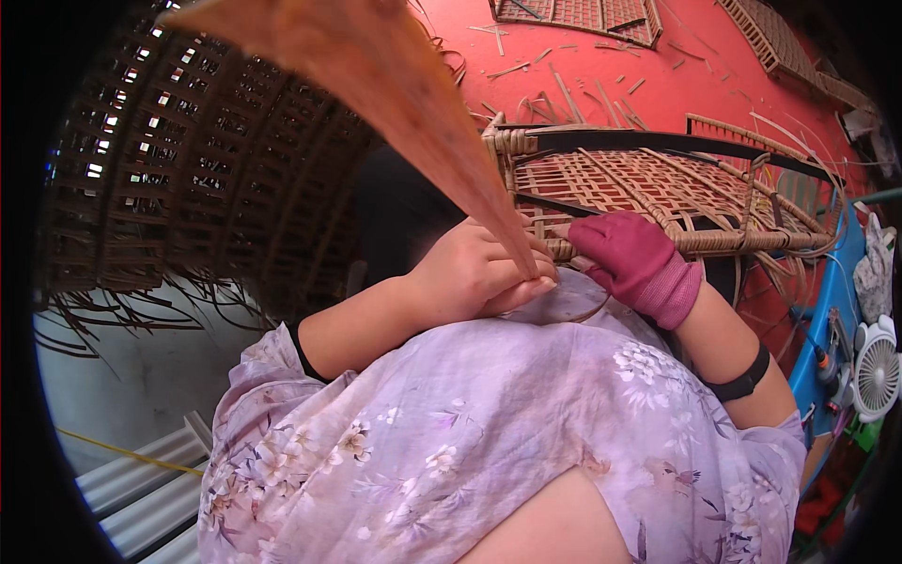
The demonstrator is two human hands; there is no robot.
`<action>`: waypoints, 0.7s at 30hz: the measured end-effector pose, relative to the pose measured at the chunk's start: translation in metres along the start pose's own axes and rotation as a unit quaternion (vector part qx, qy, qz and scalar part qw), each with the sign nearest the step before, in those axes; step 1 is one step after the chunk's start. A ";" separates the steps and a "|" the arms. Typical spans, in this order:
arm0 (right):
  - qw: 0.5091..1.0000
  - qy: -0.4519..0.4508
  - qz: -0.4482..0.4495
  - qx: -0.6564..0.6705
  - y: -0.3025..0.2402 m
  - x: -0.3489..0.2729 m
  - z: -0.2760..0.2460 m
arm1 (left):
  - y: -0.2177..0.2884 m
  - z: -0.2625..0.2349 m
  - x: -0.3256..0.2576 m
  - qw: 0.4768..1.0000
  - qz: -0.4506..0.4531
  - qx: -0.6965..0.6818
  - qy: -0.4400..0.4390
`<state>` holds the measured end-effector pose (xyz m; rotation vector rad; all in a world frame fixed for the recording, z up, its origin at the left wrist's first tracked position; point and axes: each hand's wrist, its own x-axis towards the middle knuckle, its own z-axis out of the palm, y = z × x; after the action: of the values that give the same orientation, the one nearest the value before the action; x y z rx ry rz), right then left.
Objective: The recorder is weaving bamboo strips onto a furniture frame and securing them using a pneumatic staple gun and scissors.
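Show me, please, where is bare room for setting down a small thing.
Mainly the pale grey surface, between the dark woven piece and the ribbed grey bars. The red floor offers gaps among scattered cane strips. Beside the white fan, it is crowded.

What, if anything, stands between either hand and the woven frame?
Nothing visible stands between the gloved right hand and the woven frame; it is right at the near edge. For the left hand I cannot tell: a blurred orange-brown strip crosses in front of its fingers, hiding part of them.
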<state>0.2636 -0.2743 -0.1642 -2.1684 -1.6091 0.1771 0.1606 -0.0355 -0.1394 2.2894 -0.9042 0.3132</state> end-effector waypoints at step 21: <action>0.999 0.007 0.032 0.039 -0.005 -0.001 -0.003 | -0.060 -0.028 0.051 0.983 -0.108 -0.026 0.144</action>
<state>0.2604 -0.2748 -0.1596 -2.1586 -1.5011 0.2391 0.2395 -0.0108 -0.1253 2.1968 -0.5083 0.5017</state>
